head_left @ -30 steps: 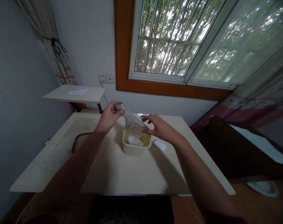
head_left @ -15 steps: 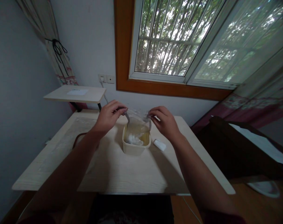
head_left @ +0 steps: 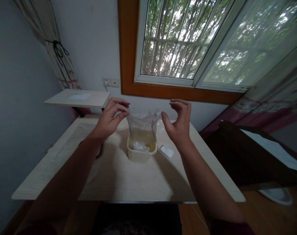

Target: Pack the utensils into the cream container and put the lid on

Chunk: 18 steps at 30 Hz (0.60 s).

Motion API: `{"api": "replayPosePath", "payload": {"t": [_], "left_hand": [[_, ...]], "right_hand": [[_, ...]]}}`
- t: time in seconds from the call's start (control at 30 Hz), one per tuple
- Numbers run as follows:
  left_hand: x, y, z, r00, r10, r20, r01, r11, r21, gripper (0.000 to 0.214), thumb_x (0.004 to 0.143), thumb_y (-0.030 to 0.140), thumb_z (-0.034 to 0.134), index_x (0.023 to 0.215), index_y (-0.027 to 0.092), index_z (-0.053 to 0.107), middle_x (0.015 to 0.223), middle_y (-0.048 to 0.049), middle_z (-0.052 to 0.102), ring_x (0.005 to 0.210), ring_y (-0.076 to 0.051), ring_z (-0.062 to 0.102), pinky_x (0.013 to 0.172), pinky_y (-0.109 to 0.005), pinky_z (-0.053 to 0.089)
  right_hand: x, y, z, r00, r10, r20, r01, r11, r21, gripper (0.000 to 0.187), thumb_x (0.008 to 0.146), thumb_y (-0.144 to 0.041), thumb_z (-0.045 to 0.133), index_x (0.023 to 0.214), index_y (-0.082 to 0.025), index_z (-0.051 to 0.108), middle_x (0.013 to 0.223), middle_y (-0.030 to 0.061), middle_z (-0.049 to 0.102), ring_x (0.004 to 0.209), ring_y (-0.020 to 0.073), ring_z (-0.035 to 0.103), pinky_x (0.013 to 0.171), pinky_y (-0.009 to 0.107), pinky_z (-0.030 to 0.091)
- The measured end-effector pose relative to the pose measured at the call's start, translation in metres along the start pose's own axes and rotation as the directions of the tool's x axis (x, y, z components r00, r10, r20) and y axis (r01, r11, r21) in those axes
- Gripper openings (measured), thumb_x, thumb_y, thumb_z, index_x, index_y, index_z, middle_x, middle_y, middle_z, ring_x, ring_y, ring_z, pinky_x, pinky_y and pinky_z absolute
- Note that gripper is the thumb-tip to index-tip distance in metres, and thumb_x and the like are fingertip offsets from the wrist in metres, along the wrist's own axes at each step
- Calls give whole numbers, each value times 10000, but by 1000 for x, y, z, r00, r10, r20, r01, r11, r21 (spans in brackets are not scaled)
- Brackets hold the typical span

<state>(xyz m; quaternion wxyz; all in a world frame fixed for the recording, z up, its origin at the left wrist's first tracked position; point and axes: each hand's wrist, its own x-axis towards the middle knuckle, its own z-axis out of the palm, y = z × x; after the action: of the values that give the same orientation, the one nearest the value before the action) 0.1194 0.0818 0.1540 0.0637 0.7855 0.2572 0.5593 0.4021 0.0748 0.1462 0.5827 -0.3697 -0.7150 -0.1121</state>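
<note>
One bag (head_left: 142, 130), one tub (head_left: 140, 156), one packet (head_left: 166, 151)

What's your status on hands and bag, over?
Left hand and right hand open, flanking clear bag, contact unclear. Bag stands upright in beige tub, mouth spread. Small white item beside tub on table.

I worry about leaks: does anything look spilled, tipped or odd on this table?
Nothing stands out. The clear bag stands upright inside the beige tub, its yellowish contents within it; the table around it shows no spill.
</note>
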Motion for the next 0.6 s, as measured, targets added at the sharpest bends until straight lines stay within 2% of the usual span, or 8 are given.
{"api": "replayPosePath", "payload": {"t": [0.07, 0.1, 0.17, 0.27, 0.33, 0.43, 0.5, 0.6], "left_hand": [[3, 7, 4, 999, 28, 44, -30, 999, 40, 109, 940, 322, 621, 916, 226, 666, 1171, -81, 660, 1170, -233, 593, 1045, -462, 476], [4, 10, 5, 996, 44, 78, -48, 997, 54, 116, 940, 332, 618, 913, 229, 666, 1155, -78, 673, 1191, -242, 586, 1065, -477, 461], [6, 15, 8, 985, 67, 162, -79, 995, 64, 134, 948, 348, 600, 910, 238, 666, 1078, -68, 702, 1202, -249, 588, 1094, -497, 440], [6, 20, 12, 958, 69, 279, -93, 993, 73, 175, 976, 356, 535, 921, 248, 661, 934, -33, 711, 1058, -214, 647, 1129, -499, 422], [4, 20, 14, 943, 65, 326, -101, 990, 95, 194, 984, 340, 500, 920, 250, 659, 872, -11, 696, 939, -187, 664, 1139, -491, 421], [-1, 19, 12, 922, 72, 381, -134, 981, 139, 182, 969, 279, 495, 910, 245, 664, 864, -20, 691, 960, -192, 669, 1075, -457, 474], [-5, 17, 8, 905, 91, 417, -174, 971, 166, 180, 951, 223, 501, 906, 246, 674, 874, -31, 703, 980, -199, 670, 1014, -430, 499], [-9, 13, -3, 874, 128, 470, -248, 947, 205, 193, 940, 188, 510, 895, 254, 685, 846, -21, 712, 888, -186, 669, 985, -407, 490]], "right_hand": [[3, -14, -4, 986, -142, 89, 137, 989, 64, 341, 889, -317, 656, 1204, -290, 529, 1225, 94, 582, 1174, 291, 556, 979, 521, 481], [5, -20, -6, 965, -211, 158, 194, 974, 113, 368, 885, -326, 667, 1223, -299, 523, 1216, 87, 593, 1171, 291, 563, 983, 524, 480], [7, -28, -8, 915, -272, 299, 221, 956, 193, 462, 871, -367, 705, 1280, -307, 500, 1243, 91, 594, 1171, 295, 569, 982, 517, 486], [6, -30, -5, 827, -233, 512, 129, 964, 231, 575, 856, -405, 743, 1348, -288, 469, 1279, 113, 585, 1085, 271, 606, 914, 446, 521], [3, -28, -3, 745, -208, 634, 98, 974, 204, 543, 864, -376, 740, 1333, -266, 491, 1217, 104, 619, 997, 247, 627, 858, 401, 527], [-2, -25, -3, 649, -196, 735, 140, 980, 138, 417, 879, -296, 716, 1257, -242, 547, 1068, 74, 674, 943, 244, 638, 833, 388, 515], [-5, -24, -6, 633, -190, 750, 146, 981, 126, 370, 893, -227, 679, 1242, -234, 554, 1055, 73, 682, 947, 240, 644, 838, 385, 516], [-7, -25, -14, 653, -210, 727, 134, 978, 162, 333, 920, -136, 589, 1231, -247, 556, 1213, 91, 641, 1055, 228, 637, 874, 375, 523]]}}
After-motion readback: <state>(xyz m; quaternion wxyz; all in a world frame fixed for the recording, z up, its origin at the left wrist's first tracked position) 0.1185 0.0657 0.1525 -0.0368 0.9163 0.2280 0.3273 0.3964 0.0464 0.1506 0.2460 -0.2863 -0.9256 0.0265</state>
